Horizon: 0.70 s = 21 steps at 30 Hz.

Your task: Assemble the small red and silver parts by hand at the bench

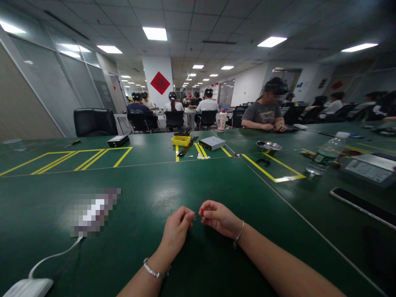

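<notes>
Low over the green table, my left hand [177,227] and my right hand [221,218] face each other, their fingertips almost meeting. The right fingers pinch a small orange-red piece [202,212], mostly covered by the fingers, so its kind is unclear. Closed in a pinch, my left thumb and forefinger have a tiny dark, thin thing [195,216] at their tips, too small to name. Whether the two small things touch, I cannot tell.
A blurred-out device [94,212] with a white cable lies left. Further off are a yellow tray [181,140], a silver box [212,143] and a metal bowl [268,145]. A water bottle [324,154] and a phone [365,204] are right. A person [266,111] sits opposite.
</notes>
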{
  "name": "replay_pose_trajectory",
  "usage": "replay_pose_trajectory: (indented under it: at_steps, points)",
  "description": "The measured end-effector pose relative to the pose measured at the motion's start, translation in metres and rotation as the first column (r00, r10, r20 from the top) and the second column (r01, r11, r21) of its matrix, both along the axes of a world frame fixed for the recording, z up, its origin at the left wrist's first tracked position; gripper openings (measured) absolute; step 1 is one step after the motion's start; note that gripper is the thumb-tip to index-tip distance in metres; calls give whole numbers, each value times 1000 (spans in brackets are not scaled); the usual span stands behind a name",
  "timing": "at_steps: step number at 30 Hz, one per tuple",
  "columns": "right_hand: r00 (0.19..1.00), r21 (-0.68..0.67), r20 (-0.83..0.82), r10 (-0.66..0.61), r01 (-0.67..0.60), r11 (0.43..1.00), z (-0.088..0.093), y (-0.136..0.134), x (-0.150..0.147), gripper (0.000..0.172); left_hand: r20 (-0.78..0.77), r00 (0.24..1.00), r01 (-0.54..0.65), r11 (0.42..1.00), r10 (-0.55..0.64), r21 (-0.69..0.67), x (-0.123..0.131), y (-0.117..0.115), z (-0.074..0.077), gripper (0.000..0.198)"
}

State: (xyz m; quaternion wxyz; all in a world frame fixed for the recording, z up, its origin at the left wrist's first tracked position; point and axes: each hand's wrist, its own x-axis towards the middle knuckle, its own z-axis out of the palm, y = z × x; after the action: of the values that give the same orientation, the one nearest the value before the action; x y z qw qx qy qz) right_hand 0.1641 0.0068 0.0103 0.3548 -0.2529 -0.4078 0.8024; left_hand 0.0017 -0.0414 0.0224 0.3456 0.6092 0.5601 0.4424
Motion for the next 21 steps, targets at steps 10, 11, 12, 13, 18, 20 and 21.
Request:
replay_pose_trajectory:
  at_steps: [10, 11, 12, 13, 18, 20, 21]
  points:
    - [1000, -22, 3, -2, 3, 1000, 2, 1, -2, 18, 202, 979, 11, 999, -3, -38, 2, 6, -5, 13]
    - [1000, -23, 4, -3, 3, 1000, 2, 1, -2, 17, 200, 980, 4, 999, 5, -46, 2, 6, -6, 13]
    - [1000, -23, 4, -4, 4, 1000, 1, 1, -2, 17, 195, 981, -2, 999, 12, -54, 2, 7, -6, 13]
    - [1000, -22, 2, -1, 1, 1000, 1, 1, -2, 16, 191, 981, -7, 998, 18, -58, 2, 8, -7, 13]
    - [1000, -20, -14, 15, -15, 1000, 0, 1, 0, 12, 217, 976, -6, 1000, 8, -10, 2, 8, -7, 12]
    - [1000, -17, -15, 17, -17, 1000, 0, 1, 0, 12, 217, 976, -9, 1000, 12, -14, 2, 8, -7, 10]
    - [1000, -16, -13, 15, -15, 1000, 0, 1, 0, 12, 217, 976, -13, 1000, 18, -24, 2, 7, -7, 9]
